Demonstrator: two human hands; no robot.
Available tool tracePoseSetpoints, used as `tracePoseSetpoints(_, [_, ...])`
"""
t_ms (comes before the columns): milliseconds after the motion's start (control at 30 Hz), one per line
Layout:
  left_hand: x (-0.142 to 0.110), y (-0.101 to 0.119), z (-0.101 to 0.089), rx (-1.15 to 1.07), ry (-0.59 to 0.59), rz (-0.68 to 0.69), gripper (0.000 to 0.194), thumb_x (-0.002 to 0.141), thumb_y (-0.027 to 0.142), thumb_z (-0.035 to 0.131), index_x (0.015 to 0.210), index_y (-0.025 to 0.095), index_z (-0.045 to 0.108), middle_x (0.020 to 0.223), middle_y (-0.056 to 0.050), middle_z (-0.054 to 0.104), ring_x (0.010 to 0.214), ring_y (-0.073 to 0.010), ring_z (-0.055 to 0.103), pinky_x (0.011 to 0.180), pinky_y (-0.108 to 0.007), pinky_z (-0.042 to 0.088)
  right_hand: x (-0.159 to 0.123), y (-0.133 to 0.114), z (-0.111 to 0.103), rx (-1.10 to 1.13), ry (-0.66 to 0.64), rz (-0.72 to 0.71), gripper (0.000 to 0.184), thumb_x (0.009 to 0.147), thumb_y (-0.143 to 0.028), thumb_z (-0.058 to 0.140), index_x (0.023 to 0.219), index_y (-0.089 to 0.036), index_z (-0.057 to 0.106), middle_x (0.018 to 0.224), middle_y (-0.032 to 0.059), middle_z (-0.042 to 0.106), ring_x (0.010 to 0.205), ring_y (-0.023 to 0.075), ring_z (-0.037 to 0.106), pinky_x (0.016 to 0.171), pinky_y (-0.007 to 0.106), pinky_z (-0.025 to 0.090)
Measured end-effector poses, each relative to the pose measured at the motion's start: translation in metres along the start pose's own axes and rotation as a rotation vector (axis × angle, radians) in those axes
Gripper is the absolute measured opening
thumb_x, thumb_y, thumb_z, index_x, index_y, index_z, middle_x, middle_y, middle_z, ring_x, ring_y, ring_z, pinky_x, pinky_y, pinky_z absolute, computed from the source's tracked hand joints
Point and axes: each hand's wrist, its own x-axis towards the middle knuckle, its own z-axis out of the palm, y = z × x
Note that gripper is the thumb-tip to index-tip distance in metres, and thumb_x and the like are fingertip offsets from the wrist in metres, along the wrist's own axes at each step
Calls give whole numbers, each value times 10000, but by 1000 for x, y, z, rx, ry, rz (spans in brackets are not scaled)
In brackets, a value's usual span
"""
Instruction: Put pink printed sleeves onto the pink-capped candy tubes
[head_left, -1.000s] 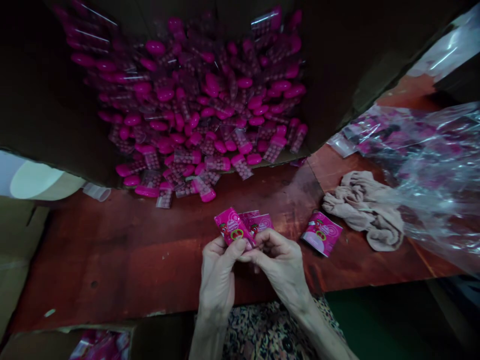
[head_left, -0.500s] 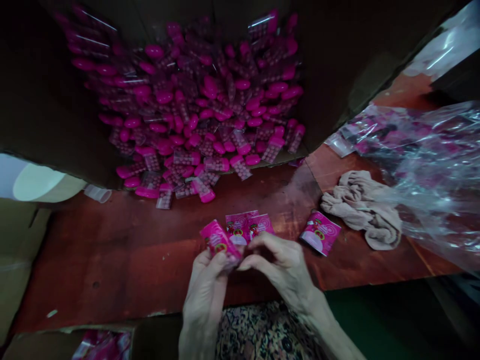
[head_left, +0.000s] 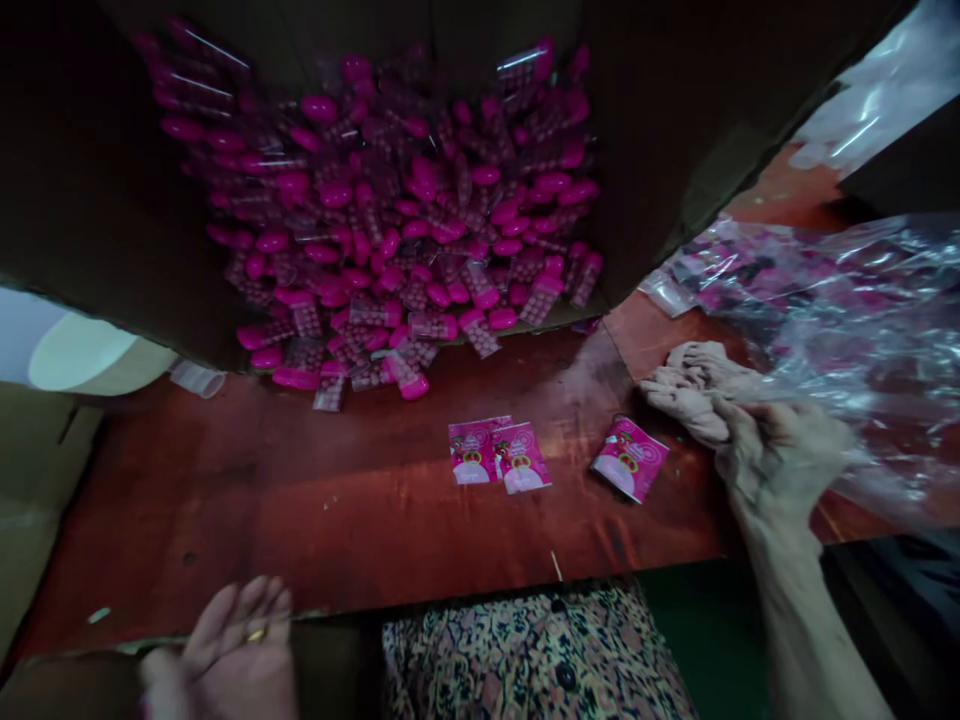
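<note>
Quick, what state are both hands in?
Left hand: open, holding nothing visible.
Right hand: curled against the beige cloth; grip cannot be told.

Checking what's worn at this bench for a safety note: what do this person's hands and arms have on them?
The left hand wears a gold-coloured ring; the right hand and visible forearm are bare, with no glove or sleeve.

Red tabletop [head_left: 225, 500] passable, plastic bag [head_left: 885, 330] blocking right

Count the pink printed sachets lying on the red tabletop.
3 on the red tabletop: one sachet overlapping a second sachet mid-table, and a third sachet further right, near the beige cloth. Others may be hidden under the clear plastic.
</note>
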Motion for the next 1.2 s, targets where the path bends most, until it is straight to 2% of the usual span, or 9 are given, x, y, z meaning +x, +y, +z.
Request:
tracePoseSetpoints(67, [-15, -9, 35, -97, -30, -112, 277, 738, 468, 594, 715, 201, 664, 716, 1, 679, 758, -144, 617, 792, -290, 477, 1, -3, -6, 52, -21, -58, 569, 821, -638, 352, 587, -185, 606, 565, 74, 531, 552, 204, 487, 549, 342, 372])
tracePoseSetpoints(167, [-33, -20, 81, -19, -239, -86, 161, 699, 332, 686, 752, 181, 685, 734, -11, 697, 734, -142, 625, 728, -255, 479, -4, -7, -20, 108, -71, -135, 591, 808, -662, 351, 704, -169, 660, 717, 121, 610, 667, 216, 540, 593, 325, 414])
tracePoseSetpoints(300, [-46, -34, 112, 198, -488, -1, 119, 739, 284, 664, 800, 185, 686, 775, -18, 703, 750, -148, 633, 733, -241, 471, -9, -10, -21, 88, -66, -133, 492, 816, -591, 431, 660, -176, 644, 696, 125, 607, 719, 232, 513, 652, 343, 400])
tracePoseSetpoints(467, [-47, -51, 121, 397, -676, 166, 138, 788, 290, 599, 814, 184, 683, 804, -22, 678, 770, -154, 606, 733, -245, 446, 8, -16, -15, 63, -80, -108, 468, 905, -427, 370, 556, -185, 568, 569, 62, 520, 573, 183, 425, 639, 356, 355])
tracePoseSetpoints(633, [-42, -62, 121, 455, -694, 247, 133, 808, 281, 571, 796, 194, 671, 793, -9, 661, 776, -150, 589, 750, -247, 419, -3, -77, -41, 99, -35, -117, 363, 860, -461, 488, 904, -139, 650, 856, 115, 589, 848, 250, 490, 772, 404, 382])
tracePoseSetpoints(767, [-40, -61, 122, 475, -691, 257, 131, 805, 277, 570, 777, 196, 670, 770, -6, 658, 753, -150, 584, 734, -246, 414, -40, -147, -51, 493, -431, -355, 158, 806, -315, 624, 843, -167, 668, 802, 71, 593, 810, 219, 479, 702, 331, 439])
tracePoseSetpoints(833, [-40, -60, 123, 479, -699, 257, 133, 803, 276, 571, 765, 196, 671, 757, -6, 658, 743, -151, 582, 728, -244, 413, -54, -165, -48, 516, -476, -350, 107, 809, -240, 623, 748, -165, 668, 714, 55, 576, 734, 204, 465, 634, 309, 431])
tracePoseSetpoints(1033, [-40, -60, 124, 466, -690, 268, 129, 792, 277, 588, 750, 192, 676, 738, -6, 652, 729, -146, 578, 720, -236, 411, -58, -166, -36, 531, -426, -345, 216, 838, -157, 574, 637, -157, 652, 626, 44, 537, 691, 192, 433, 580, 287, 396])
tracePoseSetpoints(1200, [-38, -52, 129, 368, -711, 118, 228, 787, 352, 586, 711, 174, 706, 683, -24, 665, 703, -157, 593, 654, -233, 426, -58, -166, -44, 593, -348, -375, 175, 854, -163, 554, 745, -157, 691, 696, 68, 581, 737, 195, 449, 616, 290, 430])
